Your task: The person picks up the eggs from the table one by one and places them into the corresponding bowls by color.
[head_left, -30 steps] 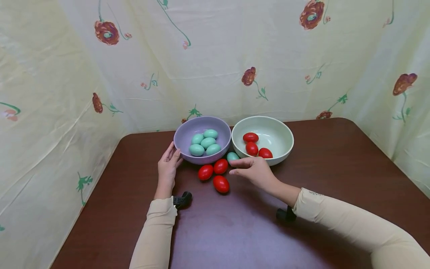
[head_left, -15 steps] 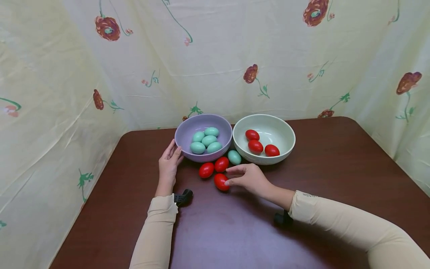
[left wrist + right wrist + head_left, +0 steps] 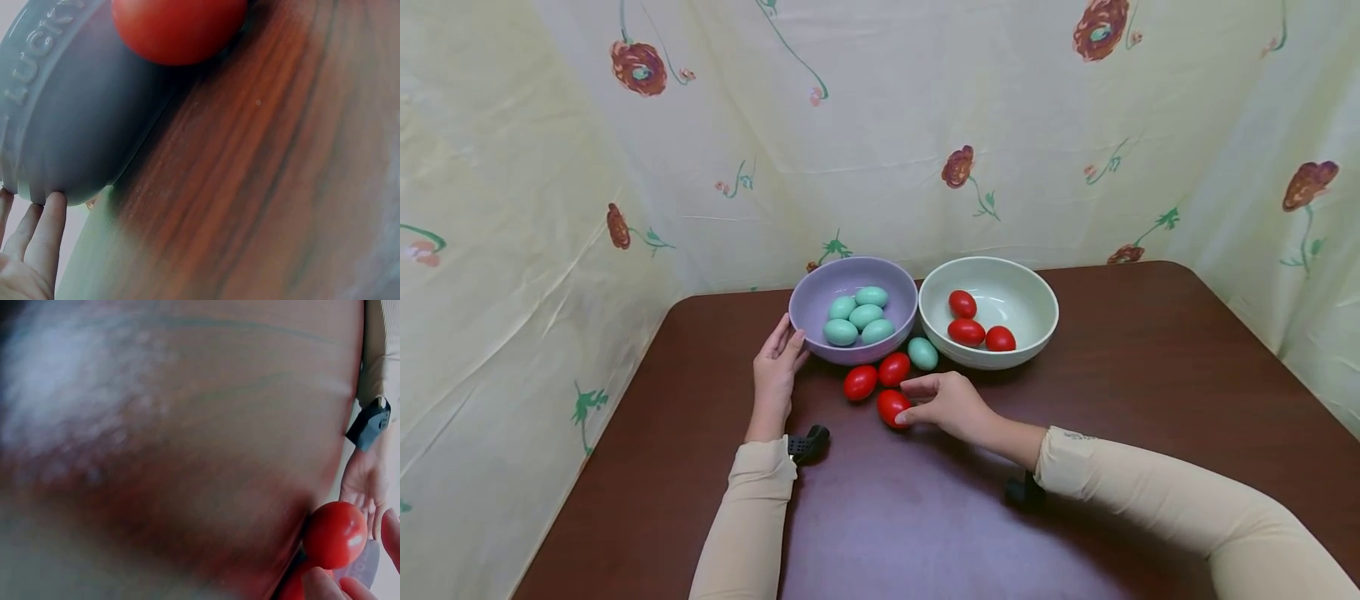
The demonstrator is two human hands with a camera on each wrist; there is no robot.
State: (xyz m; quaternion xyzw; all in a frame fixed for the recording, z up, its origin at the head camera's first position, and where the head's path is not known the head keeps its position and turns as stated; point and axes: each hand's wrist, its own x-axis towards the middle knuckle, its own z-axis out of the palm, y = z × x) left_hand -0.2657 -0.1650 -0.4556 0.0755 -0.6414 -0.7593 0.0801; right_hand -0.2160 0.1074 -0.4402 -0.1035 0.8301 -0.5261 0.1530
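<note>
In the head view, my right hand (image 3: 951,406) is at the nearest of three red eggs on the table. Its thumb overlaps the front of this red egg (image 3: 891,407), and the fingers reach along its far side. My left hand (image 3: 777,369) touches the left side of a purple bowl (image 3: 853,354) with straight fingers; in the left wrist view, the fingertips (image 3: 55,203) are against its lower wall. Several teal eggs (image 3: 866,316) lie in that bowl. Two more red eggs (image 3: 860,383) and one teal egg (image 3: 922,353) sit in front of the bowls.
A pale green bowl (image 3: 1030,346) with three red eggs (image 3: 966,332) inside stands right against the purple one. Both are near the far edge of the dark brown table (image 3: 1135,367). A flowered curtain (image 3: 865,150) hangs behind and at both sides.
My right hand has moved left and toward me from the teal egg beside the pale green bowl to the nearest red egg. Red eggs in that bowl have shifted slightly. My left hand stays put.
</note>
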